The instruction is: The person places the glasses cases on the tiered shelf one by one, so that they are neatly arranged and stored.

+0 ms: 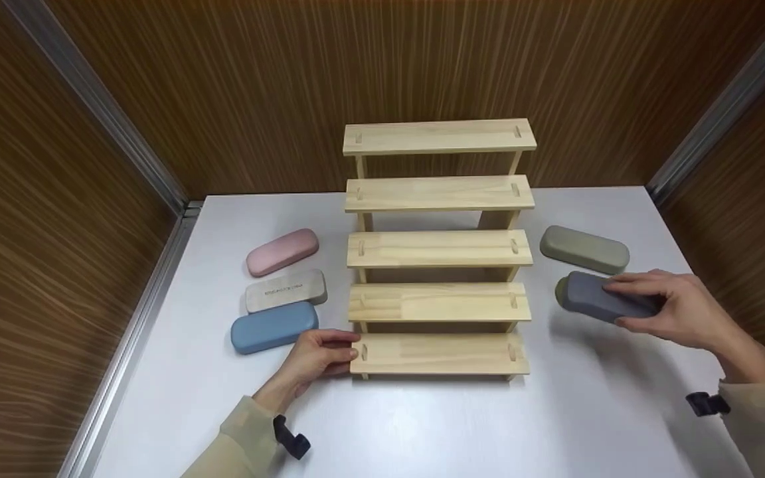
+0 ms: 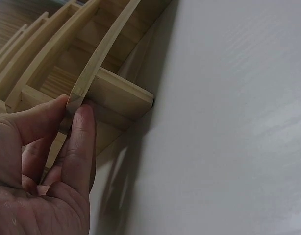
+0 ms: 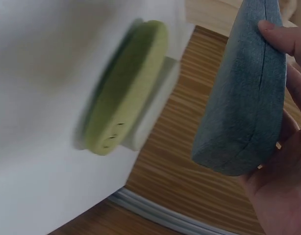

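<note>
A wooden five-step display stand (image 1: 440, 249) stands mid-table. My left hand (image 1: 316, 362) pinches the left end of its lowest shelf (image 1: 439, 353) between thumb and fingers; the left wrist view shows the fingertips at the board's corner (image 2: 78, 100). My right hand (image 1: 678, 309) grips a dark blue-grey glasses case (image 1: 605, 297) by its sides, raised over the table's right side. Beneath it lies a yellow-green glasses case (image 3: 128, 88), mostly hidden in the head view. Just behind is a sage-green glasses case (image 1: 585, 249).
Left of the stand lie a pink glasses case (image 1: 283, 252), a light grey one (image 1: 286, 291) with lettering, and a blue one (image 1: 275, 327) near my left hand. Wood-grain panels (image 1: 276, 86) close in the white table (image 1: 422, 431) at the back and sides.
</note>
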A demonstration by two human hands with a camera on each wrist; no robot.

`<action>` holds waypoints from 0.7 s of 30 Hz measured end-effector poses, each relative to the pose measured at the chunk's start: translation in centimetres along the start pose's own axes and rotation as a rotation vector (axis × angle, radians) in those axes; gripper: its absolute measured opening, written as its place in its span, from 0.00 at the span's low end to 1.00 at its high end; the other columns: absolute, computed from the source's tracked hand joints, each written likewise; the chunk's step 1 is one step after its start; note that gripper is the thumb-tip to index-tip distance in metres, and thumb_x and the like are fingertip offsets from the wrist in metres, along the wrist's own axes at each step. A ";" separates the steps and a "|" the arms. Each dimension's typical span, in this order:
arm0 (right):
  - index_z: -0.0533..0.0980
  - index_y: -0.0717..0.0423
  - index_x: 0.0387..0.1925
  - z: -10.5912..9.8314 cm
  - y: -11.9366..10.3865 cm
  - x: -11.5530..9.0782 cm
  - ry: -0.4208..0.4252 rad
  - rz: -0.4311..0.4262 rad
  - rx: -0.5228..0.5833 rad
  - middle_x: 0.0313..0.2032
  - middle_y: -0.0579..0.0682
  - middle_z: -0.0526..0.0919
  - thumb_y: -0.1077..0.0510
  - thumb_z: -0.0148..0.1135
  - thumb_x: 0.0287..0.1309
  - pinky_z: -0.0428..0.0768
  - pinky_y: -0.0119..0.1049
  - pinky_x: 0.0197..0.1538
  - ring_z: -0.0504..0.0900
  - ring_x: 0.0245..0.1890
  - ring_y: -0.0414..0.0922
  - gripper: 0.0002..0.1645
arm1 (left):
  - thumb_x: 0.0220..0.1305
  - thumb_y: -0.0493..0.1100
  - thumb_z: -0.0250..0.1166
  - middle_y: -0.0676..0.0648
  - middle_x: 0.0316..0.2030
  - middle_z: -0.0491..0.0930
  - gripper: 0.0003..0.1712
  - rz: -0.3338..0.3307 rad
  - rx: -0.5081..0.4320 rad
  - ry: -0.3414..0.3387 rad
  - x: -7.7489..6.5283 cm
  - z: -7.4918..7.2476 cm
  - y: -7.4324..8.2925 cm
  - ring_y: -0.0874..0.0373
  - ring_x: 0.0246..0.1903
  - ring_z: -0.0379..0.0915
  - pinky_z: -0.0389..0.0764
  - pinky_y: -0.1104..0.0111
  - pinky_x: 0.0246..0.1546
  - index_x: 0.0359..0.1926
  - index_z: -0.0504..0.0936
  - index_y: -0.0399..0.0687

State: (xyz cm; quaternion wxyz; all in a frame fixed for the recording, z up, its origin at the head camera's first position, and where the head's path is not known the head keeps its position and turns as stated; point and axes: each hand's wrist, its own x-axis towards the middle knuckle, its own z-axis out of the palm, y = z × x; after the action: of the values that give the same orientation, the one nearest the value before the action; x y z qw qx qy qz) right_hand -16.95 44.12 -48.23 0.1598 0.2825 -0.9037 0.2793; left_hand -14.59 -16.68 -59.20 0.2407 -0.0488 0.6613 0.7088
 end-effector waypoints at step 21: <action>0.95 0.52 0.50 -3.7 -3.6 7.2 -0.020 -0.149 0.032 0.57 0.29 0.90 0.74 0.90 0.27 0.77 0.11 0.43 0.80 0.51 0.17 0.39 | 0.71 0.31 0.74 0.47 0.48 0.92 0.24 -0.008 0.001 0.001 -0.1 0.0 0.1 0.59 0.45 0.93 0.95 0.66 0.52 0.65 0.86 0.30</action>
State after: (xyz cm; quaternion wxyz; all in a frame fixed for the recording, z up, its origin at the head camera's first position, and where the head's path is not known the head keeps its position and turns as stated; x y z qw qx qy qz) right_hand -20.00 40.79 -40.57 0.1664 0.3542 -0.8772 0.2783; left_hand -14.54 -16.73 -59.10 0.2430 -0.0517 0.6615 0.7076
